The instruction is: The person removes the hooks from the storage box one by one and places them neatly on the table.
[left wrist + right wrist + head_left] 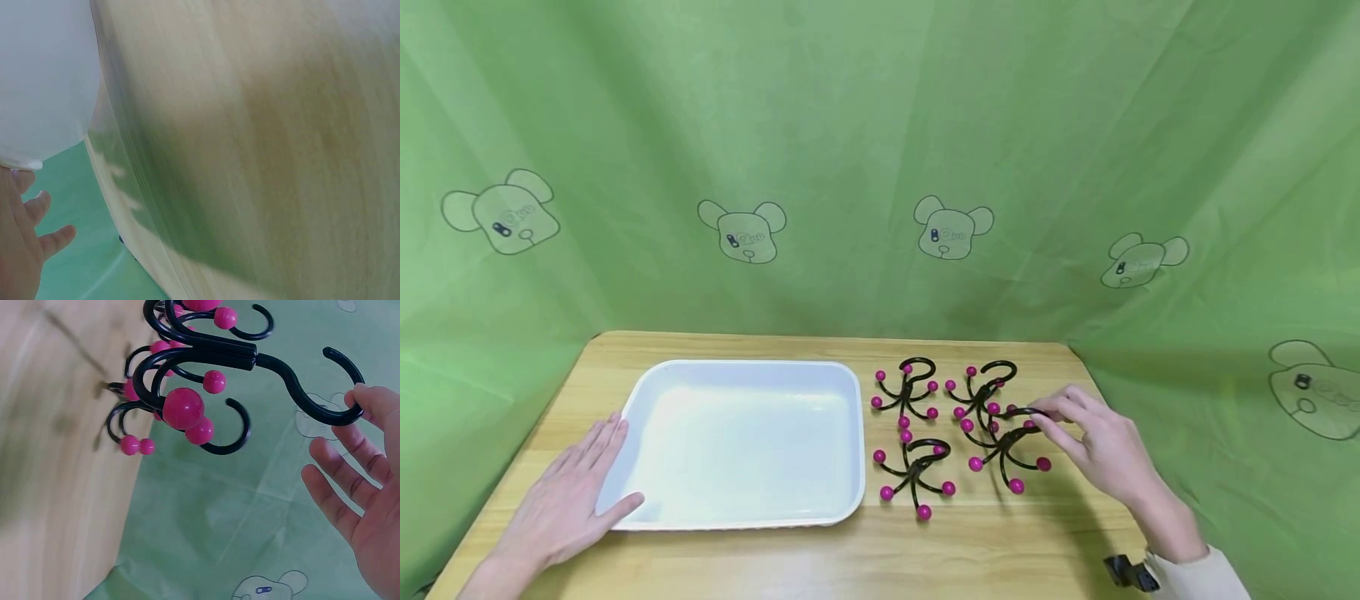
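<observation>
At the table's right side, my right hand [1105, 446] pinches the curved hook end of a black claw hanger [1007, 442] with pink ball tips. In the right wrist view the hanger's stem [240, 355] runs sideways from thumb and fingertips, other fingers spread loosely. Three similar hangers stand nearby: one at the back [906, 390], one behind the held one [983, 393], one at the front [914, 471]. On the left, my left hand [568, 492] rests with straight fingers against the left edge of a white tray [857, 425]. The left wrist view shows fingers [56, 242] beside the tray [47, 81].
The shallow tray lies on a light wooden table [760, 558], left of the hangers. Green cloth [850, 125] printed with bear faces surrounds the table at the back and sides. A black strap [1131, 573] shows by the right sleeve.
</observation>
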Available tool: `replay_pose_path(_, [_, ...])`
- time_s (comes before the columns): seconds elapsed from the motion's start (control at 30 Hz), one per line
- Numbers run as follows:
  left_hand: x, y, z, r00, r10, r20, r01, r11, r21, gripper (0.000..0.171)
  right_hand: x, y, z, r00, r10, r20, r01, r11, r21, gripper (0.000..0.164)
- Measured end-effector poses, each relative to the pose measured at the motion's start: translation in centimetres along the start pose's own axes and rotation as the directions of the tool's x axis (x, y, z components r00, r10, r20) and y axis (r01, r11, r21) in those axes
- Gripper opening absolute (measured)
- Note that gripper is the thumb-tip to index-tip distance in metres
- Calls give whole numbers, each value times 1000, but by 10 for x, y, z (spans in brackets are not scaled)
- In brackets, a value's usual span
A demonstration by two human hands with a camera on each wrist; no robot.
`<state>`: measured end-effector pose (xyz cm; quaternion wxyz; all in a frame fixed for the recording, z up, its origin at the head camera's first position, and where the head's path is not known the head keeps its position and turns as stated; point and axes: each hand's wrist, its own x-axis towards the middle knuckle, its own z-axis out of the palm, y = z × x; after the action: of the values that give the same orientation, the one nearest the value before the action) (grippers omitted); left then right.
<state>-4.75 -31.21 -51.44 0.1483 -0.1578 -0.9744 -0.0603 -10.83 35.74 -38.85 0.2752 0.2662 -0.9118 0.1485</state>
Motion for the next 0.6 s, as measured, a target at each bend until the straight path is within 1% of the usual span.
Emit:
replay_pose_path(0.27, [1, -1, -1, 1000, 4, 0, -4, 1000, 7, 102, -16, 1, 14, 999, -22, 28, 21, 998, 63, 31])
replay_pose_path(0.4, [0, 0, -1, 1000, 4, 1, -4, 1000, 4, 102, -20, 2, 19, 999, -34, 37, 31, 998, 60, 29])
replay_pose_path(0.6, [-1, 0, 0, 1000, -1, -6, 1, 1000, 0, 102, -26, 4, 25, 997, -3, 74, 0, 999, 43, 28])
